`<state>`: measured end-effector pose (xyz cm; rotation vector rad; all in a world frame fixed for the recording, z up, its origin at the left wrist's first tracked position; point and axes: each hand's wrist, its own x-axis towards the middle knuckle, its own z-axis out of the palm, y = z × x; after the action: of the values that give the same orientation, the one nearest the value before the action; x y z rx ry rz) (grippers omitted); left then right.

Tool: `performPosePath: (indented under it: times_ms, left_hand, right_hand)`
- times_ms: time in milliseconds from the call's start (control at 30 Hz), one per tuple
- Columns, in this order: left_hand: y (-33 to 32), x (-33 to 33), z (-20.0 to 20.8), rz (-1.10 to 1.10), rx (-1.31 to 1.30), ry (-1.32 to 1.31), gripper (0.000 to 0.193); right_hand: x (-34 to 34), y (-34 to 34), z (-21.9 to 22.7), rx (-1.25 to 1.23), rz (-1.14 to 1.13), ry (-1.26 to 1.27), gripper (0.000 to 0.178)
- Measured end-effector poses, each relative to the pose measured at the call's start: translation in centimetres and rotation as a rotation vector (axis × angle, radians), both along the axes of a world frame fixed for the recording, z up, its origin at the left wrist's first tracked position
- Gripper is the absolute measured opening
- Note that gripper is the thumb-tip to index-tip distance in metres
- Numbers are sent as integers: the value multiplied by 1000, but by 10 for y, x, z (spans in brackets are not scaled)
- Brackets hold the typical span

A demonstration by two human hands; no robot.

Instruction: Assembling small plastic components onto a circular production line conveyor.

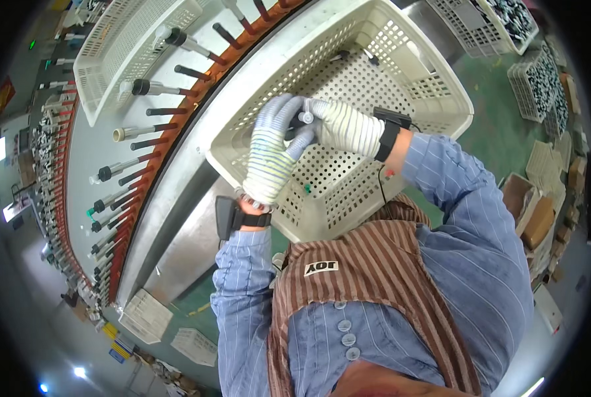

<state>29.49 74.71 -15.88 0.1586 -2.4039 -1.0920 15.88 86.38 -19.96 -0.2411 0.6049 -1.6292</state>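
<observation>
Both my hands, in white and grey striped gloves, meet above a large cream plastic basket [464, 109] with perforated walls and floor. Between them is a small part with a clear round end [305, 118] and what looks like a dark body, mostly covered by the gloves. My left hand [272, 149] curls round it from the left, thumb below. From the right, my right hand [348, 127] pinches its clear end, fingertips touching the left glove. A few small black pieces [340, 56] lie at the far end of the basket, and a small green piece [308, 188] near its close side.
Left of the basket runs a curved rack with an orange-brown rail [169, 135], bearing upright dark pegs, several with clear and black parts. Another cream basket [120, 56] stands behind it. Filled crates [530, 89] and cardboard boxes [539, 218] sit on the green floor at right.
</observation>
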Motion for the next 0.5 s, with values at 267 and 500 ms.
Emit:
performPosePath:
  times_ms: [267,500]
  left_hand:
    - [27,0,-21,243,354,-105,15]
    - [-78,27,61,913,176,298,8]
  right_hand:
    - [-100,10,-56,493,477,1467,36]
    - [-201,-3,-194,904,322,2455,38]
